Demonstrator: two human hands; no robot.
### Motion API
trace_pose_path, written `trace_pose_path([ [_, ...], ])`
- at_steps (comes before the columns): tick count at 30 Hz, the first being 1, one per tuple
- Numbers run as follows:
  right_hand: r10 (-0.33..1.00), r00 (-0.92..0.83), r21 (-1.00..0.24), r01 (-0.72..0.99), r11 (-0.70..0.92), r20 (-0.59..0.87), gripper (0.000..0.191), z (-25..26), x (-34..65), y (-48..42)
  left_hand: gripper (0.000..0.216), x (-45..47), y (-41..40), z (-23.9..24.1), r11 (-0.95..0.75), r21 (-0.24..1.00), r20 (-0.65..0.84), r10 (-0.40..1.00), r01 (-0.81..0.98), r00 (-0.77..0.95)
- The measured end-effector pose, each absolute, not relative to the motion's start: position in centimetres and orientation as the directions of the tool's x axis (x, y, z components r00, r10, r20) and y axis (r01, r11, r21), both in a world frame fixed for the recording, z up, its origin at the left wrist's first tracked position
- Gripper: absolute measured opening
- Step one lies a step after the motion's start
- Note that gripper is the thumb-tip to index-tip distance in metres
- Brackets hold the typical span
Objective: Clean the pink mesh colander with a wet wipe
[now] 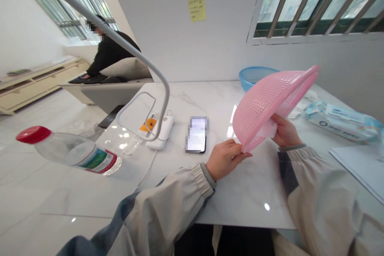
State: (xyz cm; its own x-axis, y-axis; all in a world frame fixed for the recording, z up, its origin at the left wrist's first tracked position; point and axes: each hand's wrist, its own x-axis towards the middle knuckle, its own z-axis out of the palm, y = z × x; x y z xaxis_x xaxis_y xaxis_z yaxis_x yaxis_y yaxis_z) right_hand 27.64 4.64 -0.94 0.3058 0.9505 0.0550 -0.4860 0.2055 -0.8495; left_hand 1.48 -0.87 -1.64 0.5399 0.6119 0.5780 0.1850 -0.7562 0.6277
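Note:
A pink plastic mesh basket is held tilted on edge above the white marble table. My left hand pinches its lower rim between thumb and fingers. My right hand is inside the basket's hollow, closed on a white cloth or wipe pressed against the mesh. Both sleeves are beige.
A phone lies left of my left hand. Beside it stand a white lamp base with a curved arm, and a clear bottle with a red cap. A blue basin and a wipes pack sit at right. Another person sits at far left.

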Motion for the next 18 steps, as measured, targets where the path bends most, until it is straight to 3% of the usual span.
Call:
trace_pose_path([
  [9, 0.843, 0.525, -0.885, -0.331, 0.327, 0.116, 0.031, -0.34, 27.51, 4.63, 0.040, 1.58, -0.89, -1.54, -0.535, 0.749, 0.362, 0.824, 0.389, 0.436],
  [13, 0.750, 0.634, -0.861, -0.261, 0.438, 0.189, 0.032, -0.29, 27.98, 4.68, 0.028, 1.57, -0.92, -1.35, -0.463, 0.831, 0.357, 0.869, 0.308, 0.342],
  [18, 0.686, 0.695, -0.872, -0.178, 0.456, 0.217, 0.029, -0.33, 28.20, 4.75, 0.037, 1.69, -0.77, -1.64, -0.430, 0.891, 0.387, 0.886, 0.142, 0.257],
])
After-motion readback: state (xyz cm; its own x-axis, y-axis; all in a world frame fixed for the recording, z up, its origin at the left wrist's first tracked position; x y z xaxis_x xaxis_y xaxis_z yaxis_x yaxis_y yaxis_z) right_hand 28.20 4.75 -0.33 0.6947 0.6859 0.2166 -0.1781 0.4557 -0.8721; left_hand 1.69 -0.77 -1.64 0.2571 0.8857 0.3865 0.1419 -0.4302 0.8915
